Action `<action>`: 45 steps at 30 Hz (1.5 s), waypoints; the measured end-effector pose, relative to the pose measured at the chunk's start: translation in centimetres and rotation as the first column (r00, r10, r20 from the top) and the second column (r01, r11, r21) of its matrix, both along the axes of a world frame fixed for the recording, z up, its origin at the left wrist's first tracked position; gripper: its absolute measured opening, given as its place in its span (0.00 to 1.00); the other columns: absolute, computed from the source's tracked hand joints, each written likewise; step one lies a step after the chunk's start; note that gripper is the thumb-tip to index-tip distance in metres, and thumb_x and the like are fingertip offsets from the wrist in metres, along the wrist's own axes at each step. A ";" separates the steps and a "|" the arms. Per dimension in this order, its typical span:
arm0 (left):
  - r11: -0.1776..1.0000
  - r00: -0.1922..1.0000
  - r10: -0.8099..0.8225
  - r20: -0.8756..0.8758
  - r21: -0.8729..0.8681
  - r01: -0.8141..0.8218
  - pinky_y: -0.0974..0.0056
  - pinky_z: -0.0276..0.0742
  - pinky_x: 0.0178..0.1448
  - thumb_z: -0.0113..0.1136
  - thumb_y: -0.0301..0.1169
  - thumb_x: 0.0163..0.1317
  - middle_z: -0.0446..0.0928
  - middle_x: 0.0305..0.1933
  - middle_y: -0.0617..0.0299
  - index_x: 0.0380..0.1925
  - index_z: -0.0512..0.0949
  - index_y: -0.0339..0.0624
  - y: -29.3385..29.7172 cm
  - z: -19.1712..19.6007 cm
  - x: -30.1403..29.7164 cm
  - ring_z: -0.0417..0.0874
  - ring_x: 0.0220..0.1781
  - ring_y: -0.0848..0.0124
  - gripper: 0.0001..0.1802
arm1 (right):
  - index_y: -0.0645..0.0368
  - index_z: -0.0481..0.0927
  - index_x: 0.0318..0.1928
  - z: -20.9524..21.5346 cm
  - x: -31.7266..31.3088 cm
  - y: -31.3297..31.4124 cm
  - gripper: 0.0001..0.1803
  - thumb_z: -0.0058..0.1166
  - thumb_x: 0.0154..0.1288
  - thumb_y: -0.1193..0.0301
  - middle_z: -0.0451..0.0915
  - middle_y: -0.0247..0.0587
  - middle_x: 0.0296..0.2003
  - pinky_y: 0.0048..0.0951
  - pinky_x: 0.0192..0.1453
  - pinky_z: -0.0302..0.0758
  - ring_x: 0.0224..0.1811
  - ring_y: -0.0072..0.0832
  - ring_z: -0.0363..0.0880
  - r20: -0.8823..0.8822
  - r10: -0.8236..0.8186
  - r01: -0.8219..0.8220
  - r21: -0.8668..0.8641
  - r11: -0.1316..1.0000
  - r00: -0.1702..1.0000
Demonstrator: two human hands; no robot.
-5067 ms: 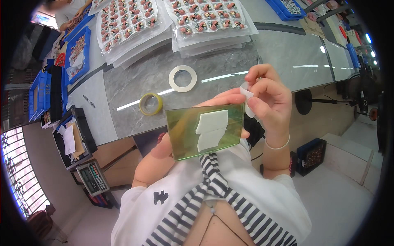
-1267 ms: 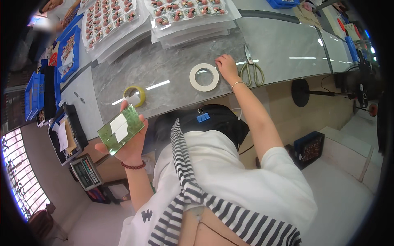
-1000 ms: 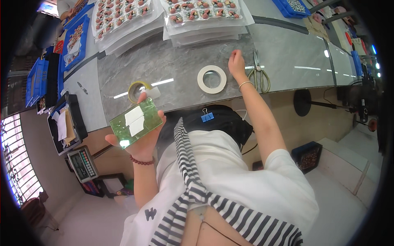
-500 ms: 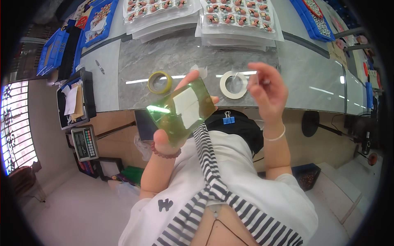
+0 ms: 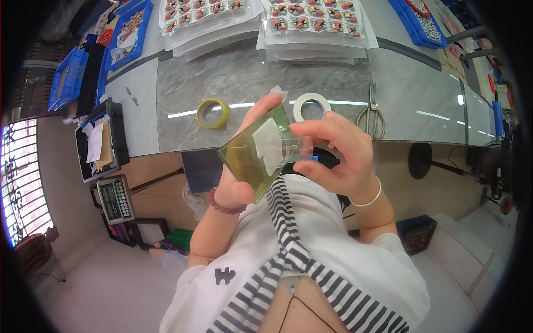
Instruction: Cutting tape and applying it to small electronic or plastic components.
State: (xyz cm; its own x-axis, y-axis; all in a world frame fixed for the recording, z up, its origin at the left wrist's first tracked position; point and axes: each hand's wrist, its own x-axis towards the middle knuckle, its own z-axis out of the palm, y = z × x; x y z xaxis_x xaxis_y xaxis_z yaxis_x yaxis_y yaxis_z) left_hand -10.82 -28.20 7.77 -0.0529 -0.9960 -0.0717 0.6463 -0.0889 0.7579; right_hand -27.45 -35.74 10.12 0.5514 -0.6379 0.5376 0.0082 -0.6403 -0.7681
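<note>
Here the left hand [image 5: 244, 183] grips a green translucent packet [image 5: 252, 155] above the tabletop [image 5: 244, 77] edge while the right hand [image 5: 338, 158] pinches a clear tape strip [image 5: 283, 147] onto its white label, which could wrinkle or stick crooked if the packet tilts.

one head-worn fisheye view looks steeply down from above the person's chest, close to the raised hands, facing the bench's [image 5: 244, 83] near edge; its far edge curves along the top rim.
</note>
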 end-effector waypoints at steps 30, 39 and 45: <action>0.897 0.611 -0.438 -0.660 -0.367 0.247 0.37 0.67 0.62 0.73 0.62 0.39 0.50 0.72 0.48 0.71 0.51 0.44 -0.8 -2.6 1.6 0.67 0.62 0.41 0.64 | 0.63 0.76 0.42 -25.2 -19.6 -6.8 0.27 0.61 0.56 0.51 0.80 0.51 0.38 0.45 0.46 0.75 0.42 0.49 0.79 -0.882 -0.455 0.805 -0.181 0.565 0.122; 0.983 0.693 -0.164 -0.702 -0.175 0.055 0.35 0.63 0.65 0.74 0.58 0.41 0.50 0.72 0.48 0.69 0.42 0.27 2.2 -4.7 5.5 0.65 0.63 0.34 0.69 | 0.67 0.77 0.40 -27.0 -20.0 -6.8 0.34 0.60 0.52 0.45 0.79 0.60 0.41 0.47 0.48 0.75 0.46 0.53 0.79 -0.903 -0.429 0.927 -0.145 0.345 0.019; 0.989 0.717 -0.003 -0.697 -0.110 -0.103 0.37 0.63 0.66 0.68 0.65 0.42 0.54 0.71 0.47 0.70 0.42 0.31 4.6 -5.2 9.7 0.64 0.65 0.34 0.69 | 0.63 0.78 0.27 -28.6 -22.6 -7.9 0.22 0.55 0.60 0.53 0.74 0.33 0.18 0.28 0.25 0.65 0.21 0.23 0.71 -0.725 -0.294 0.772 0.510 0.378 0.623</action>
